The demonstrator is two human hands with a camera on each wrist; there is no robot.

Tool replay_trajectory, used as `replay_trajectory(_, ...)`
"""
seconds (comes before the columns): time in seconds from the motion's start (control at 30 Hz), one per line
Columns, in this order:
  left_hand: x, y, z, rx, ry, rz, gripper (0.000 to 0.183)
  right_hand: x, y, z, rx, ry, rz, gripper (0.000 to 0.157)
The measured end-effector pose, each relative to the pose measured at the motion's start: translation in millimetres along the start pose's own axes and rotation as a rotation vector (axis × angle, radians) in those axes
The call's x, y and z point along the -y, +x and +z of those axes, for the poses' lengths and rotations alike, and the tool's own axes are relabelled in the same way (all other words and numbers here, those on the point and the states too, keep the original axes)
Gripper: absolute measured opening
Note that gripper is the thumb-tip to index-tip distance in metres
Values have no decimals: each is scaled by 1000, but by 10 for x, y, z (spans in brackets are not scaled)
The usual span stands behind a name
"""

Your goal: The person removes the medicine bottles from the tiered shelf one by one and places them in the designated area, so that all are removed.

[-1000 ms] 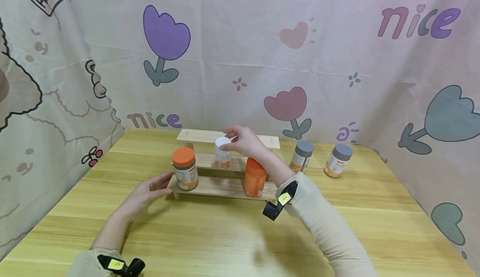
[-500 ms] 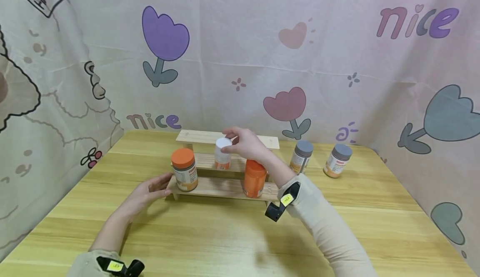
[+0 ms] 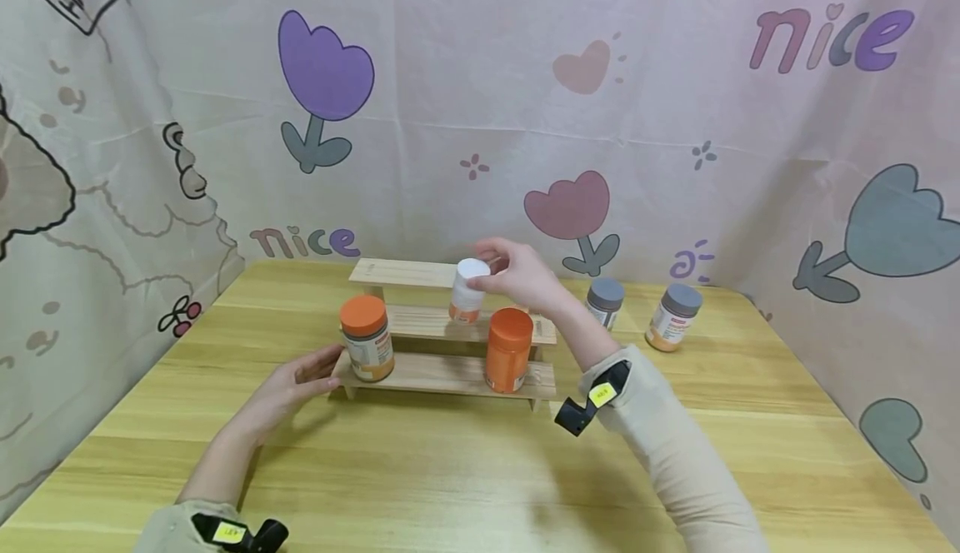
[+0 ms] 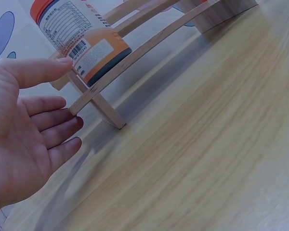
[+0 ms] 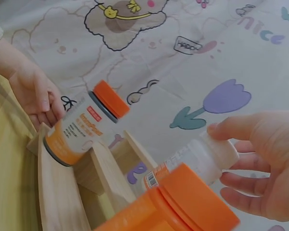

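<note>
My right hand pinches a small white-capped bottle between thumb and fingers, over the middle step of a three-tier wooden rack. The bottle leans slightly; whether its base touches the step cannot be told. My left hand is at the rack's left end, its extended fingers touching the lowest step's edge in the left wrist view. Close to that thumb stands an orange-capped jar on the lowest step. An all-orange bottle stands toward that step's right end, in front of the white-capped bottle in the right wrist view.
Two grey-capped jars stand on the wooden table right of the rack: a nearer one, partly hidden by my right forearm, and another jar farther right. Behind the table hangs a printed cloth.
My right hand has moved the white-capped bottle rightward and slightly up, and the bottle now leans. My left hand has stayed at the rack's left end.
</note>
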State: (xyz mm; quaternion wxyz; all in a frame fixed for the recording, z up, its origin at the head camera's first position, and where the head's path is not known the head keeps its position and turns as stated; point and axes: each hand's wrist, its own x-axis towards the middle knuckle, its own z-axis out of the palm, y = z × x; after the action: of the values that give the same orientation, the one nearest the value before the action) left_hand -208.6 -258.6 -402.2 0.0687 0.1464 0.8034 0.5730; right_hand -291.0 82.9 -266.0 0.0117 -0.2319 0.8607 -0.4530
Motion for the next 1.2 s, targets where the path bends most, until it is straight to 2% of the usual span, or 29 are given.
replay_trajectory(0.23, 1, -10, 10, -7, 12, -2, 65, -60, -95, -177, -47, 37, 23, 41)
replay_trajectory(0.4, -6, -13, 8, -10, 23, 0, 65, -101, -168, -312, -73, 59, 14, 41)
replay_trajectory(0.73, 6, 1, 21, -15, 22, -9, 65, -228, -361, -561, -135, -33, 29, 42)
replay_trajectory(0.97, -19, -9, 27, -6, 5, -6, 65, -365, -553, -789, -156, -39, 63, 44)
replay_trajectory(1.2, -33, -17, 11, -14, 46, -16, 64, -538, -772, -1023, -195, -57, 116, 49)
